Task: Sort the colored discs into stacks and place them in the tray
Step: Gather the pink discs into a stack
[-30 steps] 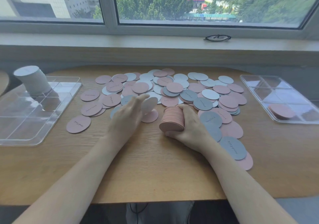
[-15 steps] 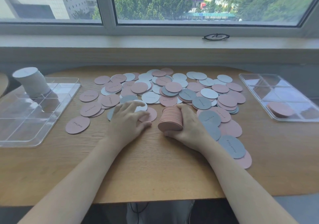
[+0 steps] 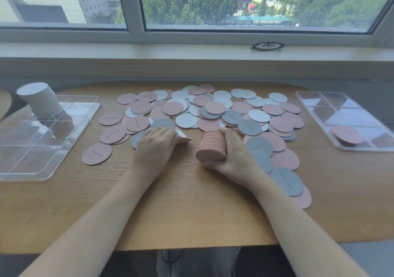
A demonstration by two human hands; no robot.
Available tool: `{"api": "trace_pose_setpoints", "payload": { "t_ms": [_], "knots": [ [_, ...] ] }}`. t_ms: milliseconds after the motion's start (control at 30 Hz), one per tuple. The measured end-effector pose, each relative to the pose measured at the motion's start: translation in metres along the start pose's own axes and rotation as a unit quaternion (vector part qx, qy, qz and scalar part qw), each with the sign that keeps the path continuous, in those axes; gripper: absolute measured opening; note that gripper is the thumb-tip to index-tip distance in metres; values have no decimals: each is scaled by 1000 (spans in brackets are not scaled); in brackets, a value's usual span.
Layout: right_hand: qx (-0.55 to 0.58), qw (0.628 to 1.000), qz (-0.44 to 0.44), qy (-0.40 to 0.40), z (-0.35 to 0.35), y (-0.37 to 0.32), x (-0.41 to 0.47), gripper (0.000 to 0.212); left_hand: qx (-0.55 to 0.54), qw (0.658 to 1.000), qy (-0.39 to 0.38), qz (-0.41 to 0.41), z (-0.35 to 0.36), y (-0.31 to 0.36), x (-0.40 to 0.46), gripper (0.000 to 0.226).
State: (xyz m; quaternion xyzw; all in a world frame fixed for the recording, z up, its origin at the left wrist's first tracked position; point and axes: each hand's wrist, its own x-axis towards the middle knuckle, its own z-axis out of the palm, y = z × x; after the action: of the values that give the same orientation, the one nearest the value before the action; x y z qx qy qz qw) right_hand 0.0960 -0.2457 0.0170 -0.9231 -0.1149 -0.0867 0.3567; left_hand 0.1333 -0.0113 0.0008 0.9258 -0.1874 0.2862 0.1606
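Loose pink, white and grey discs (image 3: 214,107) lie spread over the middle of the wooden table (image 3: 191,208). My right hand (image 3: 233,156) grips a thick stack of pink discs (image 3: 211,148), held tilted on its edge near the front of the pile. Just to its left, my left hand (image 3: 154,147) lies palm down, fingers resting on a white disc (image 3: 181,134) and a pink one beneath it. A clear tray (image 3: 42,163) at the left holds a tall white stack (image 3: 39,100). Another clear tray (image 3: 319,104) at the right holds a low pink stack (image 3: 346,136).
Both trays are divided into compartments. A single pink disc (image 3: 97,154) lies apart near the left tray. Folded glasses (image 3: 267,45) rest on the windowsill behind the table. Bare wood shows between my forearms and along the front edge.
My left hand had a white disc lifted at its fingertips; it has lowered and now lies flat over the discs. My right hand kept holding the pink stack in place.
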Motion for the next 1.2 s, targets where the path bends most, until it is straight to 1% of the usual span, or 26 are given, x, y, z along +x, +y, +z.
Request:
{"api": "trace_pose_setpoints", "payload": {
  "t_ms": [100, 200, 367, 500, 633, 667, 767, 867, 967, 1033, 1133, 1200],
  "knots": [
    [4, 1000, 6, 2, 1, 0, 0, 94, -86, 996, 10, -23, -6, 2, -5, 36],
    [13, 1000, 10, 6, 1, 1, 0, 93, -138, 990, 26, -23, -10, 7, -8, 32],
    [26, 999, 20, 20, 2, 3, 0, 93, -174, 983, 45, -45, -14, 12, -10, 32],
    [25, 999, 26, 24, 3, 4, 1, 95, -207, 977, 44, -29, -15, 13, -10, 32],
    [30, 999, 34, 24, 2, 3, 1, 95, -229, 968, 89, -58, -17, 16, -12, 35],
    [30, 999, 33, 23, 2, 3, 1, 94, -231, 967, 89, -57, -17, 17, -13, 34],
    [30, 999, 20, 4, 1, 2, 0, 98, -210, 976, 52, -22, -14, 22, -15, 31],
    [44, 998, 6, -38, -1, -3, -2, 103, -168, 985, 46, 13, -10, 28, -15, 34],
    [55, 996, 3, -71, -3, -7, -2, 111, -122, 990, 70, 31, -11, 29, -14, 32],
    [54, 996, -3, -77, -4, -7, -3, 115, -82, 992, 89, 33, -12, 30, -14, 28],
    [43, 996, -24, -78, -2, -7, -3, 116, -36, 992, 108, 58, -12, 34, -14, 32],
    [32, 995, -45, -78, 0, -8, -5, 111, -22, 991, 115, 71, -11, 36, -15, 33]
  ]
}}
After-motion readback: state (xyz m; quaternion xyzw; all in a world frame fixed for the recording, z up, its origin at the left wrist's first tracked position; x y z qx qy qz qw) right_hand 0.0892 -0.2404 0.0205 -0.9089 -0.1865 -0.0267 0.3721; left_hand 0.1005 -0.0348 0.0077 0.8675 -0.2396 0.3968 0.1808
